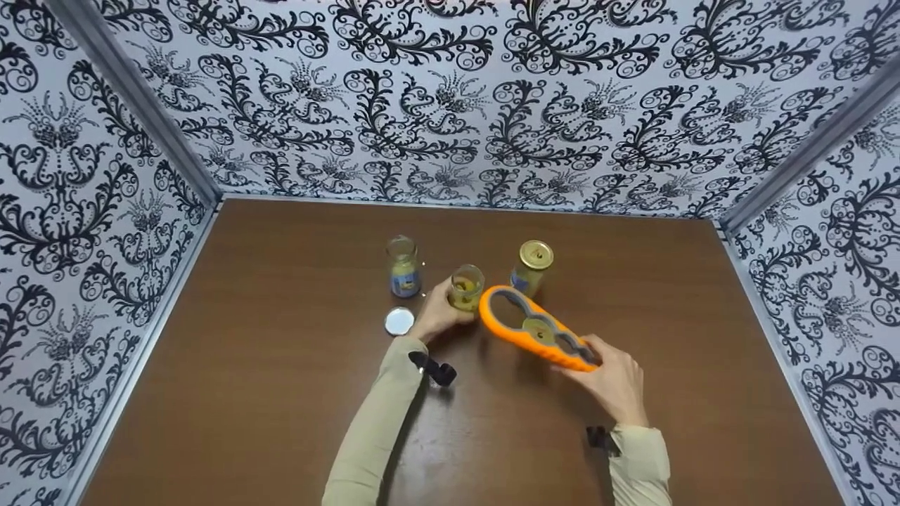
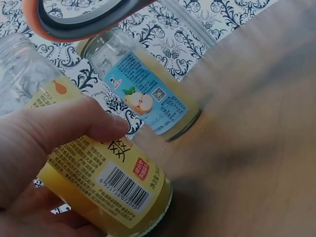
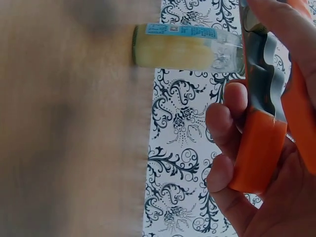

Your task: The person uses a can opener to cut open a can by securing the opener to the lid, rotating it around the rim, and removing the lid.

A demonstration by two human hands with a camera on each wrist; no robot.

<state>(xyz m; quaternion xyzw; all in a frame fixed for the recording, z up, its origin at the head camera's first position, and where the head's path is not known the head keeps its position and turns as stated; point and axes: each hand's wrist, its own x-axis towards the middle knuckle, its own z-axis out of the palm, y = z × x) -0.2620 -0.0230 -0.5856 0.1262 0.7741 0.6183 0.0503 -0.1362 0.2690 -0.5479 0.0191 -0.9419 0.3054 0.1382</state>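
Note:
My left hand [image 1: 439, 313] grips a lidless glass jar [image 1: 467, 288] with a yellow label; in the left wrist view the thumb lies across the label [image 2: 121, 170]. To its right, my right hand [image 1: 615, 379] holds an orange and grey jar opener [image 1: 503, 334] by its narrow end, above the table. A round gold lid [image 1: 539, 330] sits within one of the opener's rings. Just behind the opener stands a lidded jar [image 2: 148, 94] with a blue label and pale yellow contents, seen sideways in the right wrist view [image 3: 173, 47].
Left of the held jar stands another open jar [image 1: 403, 270] with a blue label. A lid [image 1: 399, 321] lies in front of it, pale side up. Patterned panels [image 1: 436, 105] border the brown table [image 1: 281, 393] at the back and both sides.

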